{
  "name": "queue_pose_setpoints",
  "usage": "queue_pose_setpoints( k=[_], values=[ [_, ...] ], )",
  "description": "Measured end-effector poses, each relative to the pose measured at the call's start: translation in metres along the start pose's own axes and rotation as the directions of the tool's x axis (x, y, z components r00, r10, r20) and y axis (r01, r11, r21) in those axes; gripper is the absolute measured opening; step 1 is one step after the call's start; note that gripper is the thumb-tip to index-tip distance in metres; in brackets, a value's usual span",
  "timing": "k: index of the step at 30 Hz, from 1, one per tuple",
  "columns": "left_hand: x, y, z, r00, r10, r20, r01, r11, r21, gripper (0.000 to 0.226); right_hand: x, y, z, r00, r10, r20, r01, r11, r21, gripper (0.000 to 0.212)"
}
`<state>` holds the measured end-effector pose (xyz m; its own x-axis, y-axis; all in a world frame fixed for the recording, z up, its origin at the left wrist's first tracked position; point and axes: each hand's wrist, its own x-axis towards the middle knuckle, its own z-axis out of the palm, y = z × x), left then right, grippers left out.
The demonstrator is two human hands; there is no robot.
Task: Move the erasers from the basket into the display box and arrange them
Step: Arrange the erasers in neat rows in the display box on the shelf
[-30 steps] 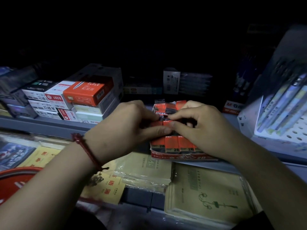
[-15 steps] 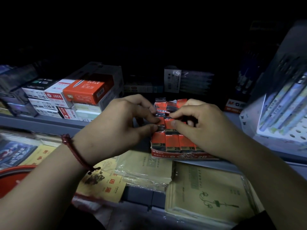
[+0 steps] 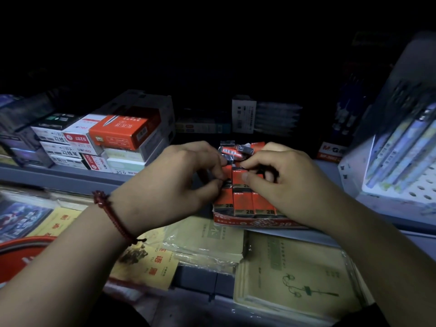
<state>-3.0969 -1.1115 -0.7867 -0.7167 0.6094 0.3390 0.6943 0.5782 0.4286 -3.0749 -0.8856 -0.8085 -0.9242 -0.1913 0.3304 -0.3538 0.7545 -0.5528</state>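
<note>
red-and-black wrapped erasers (image 3: 245, 204) stood packed in rows inside the red display box (image 3: 259, 224), which sat on the grey shelf (image 3: 70, 177) at the middle of the view, its front edge marked 2b; a few more lay loose and tilted in a heap at the back of the box. the left hand (image 3: 169, 185), a red cord bracelet (image 3: 113, 215) on its wrist, had its fingers curled, thumb and forefinger closed together on an eraser at the left side of the second row. the right hand (image 3: 290, 185) was curled too, thumb pressed on the face of the neighbouring eraser and forefinger hooked over its top, pinching it. the two hands nearly touched over the box. stacked cartons (image 3: 118, 135) of orange, white and grey stood on the shelf to the left, a slanted pen rack (image 3: 401, 156) to the right. plastic-wrapped notebooks (image 3: 295, 274) lay on the lower level below the box, and a red round rim (image 3: 21, 246) showed at the lower left edge
</note>
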Motion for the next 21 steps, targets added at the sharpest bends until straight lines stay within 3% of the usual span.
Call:
queue_pose_setpoints(
  k=[9,21],
  values=[
    [0.0031,-0.0018,-0.0007,1.000,0.013,-0.004,-0.012,0.999,0.033,0.021,-0.0005,-0.0009,-0.0005,1.000,0.010,-0.005,-0.010,1.000,0.021,0.018],
    [-0.0015,-0.0046,-0.0079,0.985,-0.034,0.170,0.047,0.996,-0.070,0.029,-0.0031,-0.0035,-0.0014,1.000,0.009,-0.008,-0.009,1.000,0.024,0.016]
  ],
)
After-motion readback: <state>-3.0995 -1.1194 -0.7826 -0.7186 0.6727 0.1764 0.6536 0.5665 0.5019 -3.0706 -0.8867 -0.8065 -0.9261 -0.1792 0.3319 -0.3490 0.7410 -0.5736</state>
